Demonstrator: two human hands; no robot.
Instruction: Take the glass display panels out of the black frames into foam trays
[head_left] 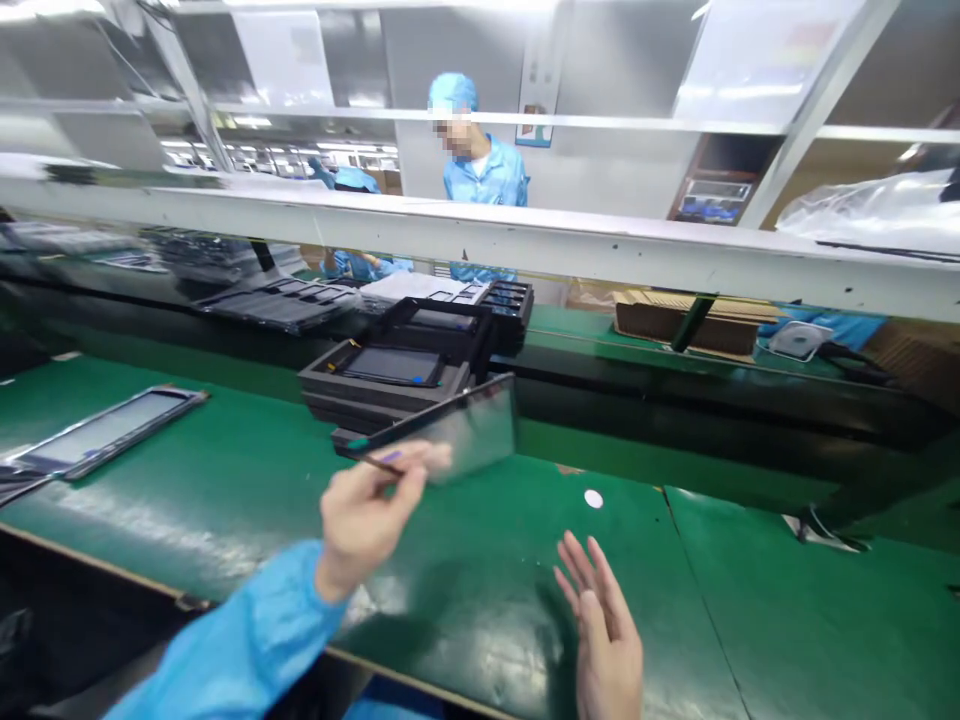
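My left hand (371, 510) is closed on the near edge of a thin rectangular glass panel (480, 430), likely a screen panel, held tilted above the green table (480, 580). A dark strip runs along the panel's border, and the hand is slightly blurred. Lower right, my right hand (604, 630) hovers over the table with fingers stretched out and nothing in it. Behind the panel, stacked black foam trays (315, 390) hold a dark framed screen (394, 365).
A framed panel (112, 430) lies on the table at left. A white round sticker (593, 498) is on the tabletop. Beyond a low dark divider are stacked frames (277, 303) and cardboard pieces (682, 322). A shelf rail (480, 225) crosses above. A person in blue (487, 175) stands behind.
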